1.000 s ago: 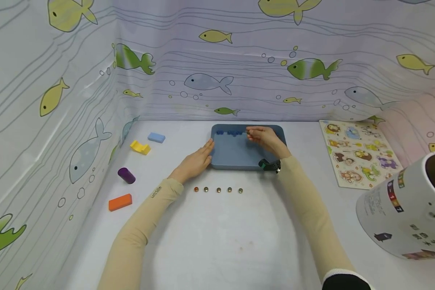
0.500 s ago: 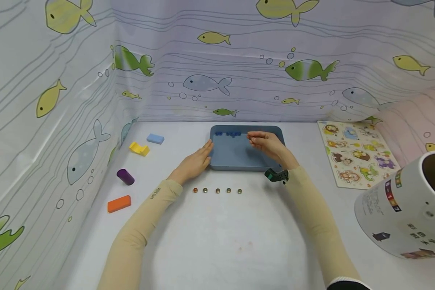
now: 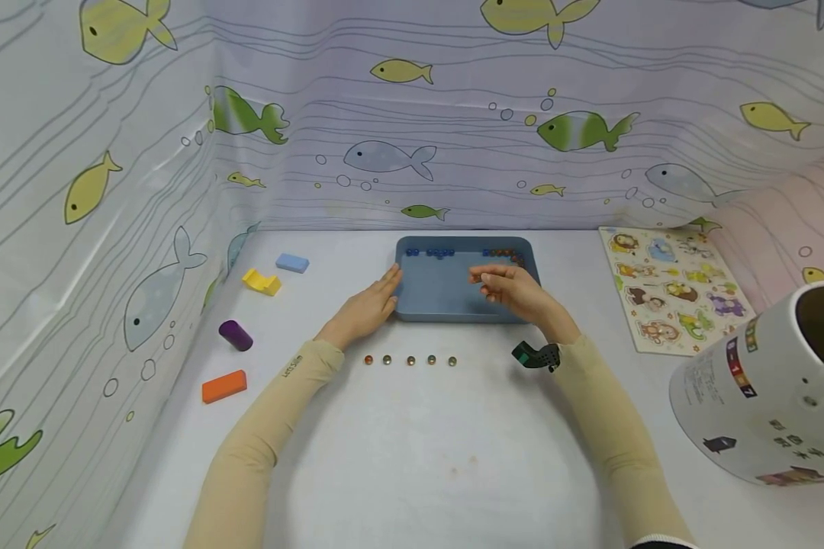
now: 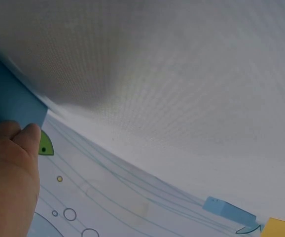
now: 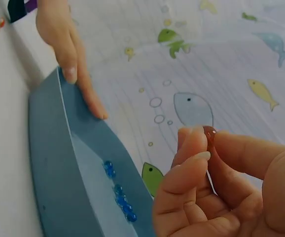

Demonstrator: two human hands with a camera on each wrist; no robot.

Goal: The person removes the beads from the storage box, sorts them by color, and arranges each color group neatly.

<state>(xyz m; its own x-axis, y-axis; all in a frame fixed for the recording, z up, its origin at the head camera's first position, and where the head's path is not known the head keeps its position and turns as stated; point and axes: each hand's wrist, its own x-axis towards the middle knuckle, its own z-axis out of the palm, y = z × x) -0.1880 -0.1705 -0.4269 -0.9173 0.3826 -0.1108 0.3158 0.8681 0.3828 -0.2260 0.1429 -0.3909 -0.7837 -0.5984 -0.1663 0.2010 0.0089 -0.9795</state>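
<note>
A child's play corner: fish-print curtain (image 3: 453, 137) walls; animal puzzle (image 3: 673, 286); toy blocks (image 3: 225, 385) on the table (image 3: 412, 450).

Brown marble held over a blue tray

The small, glossy brown marble (image 5: 209, 134) is pinched at the fingertips above the shallow blue tray (image 3: 446, 305), which lies flat near the worktop's far edge, with blue marbles (image 3: 434, 252) along its far wall and brown marbles (image 3: 501, 253) toward its far right corner.

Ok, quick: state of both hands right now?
Left hand: open, straight fingers resting against the tray edge.
Right hand: pinching a red bead above the tray.
</note>
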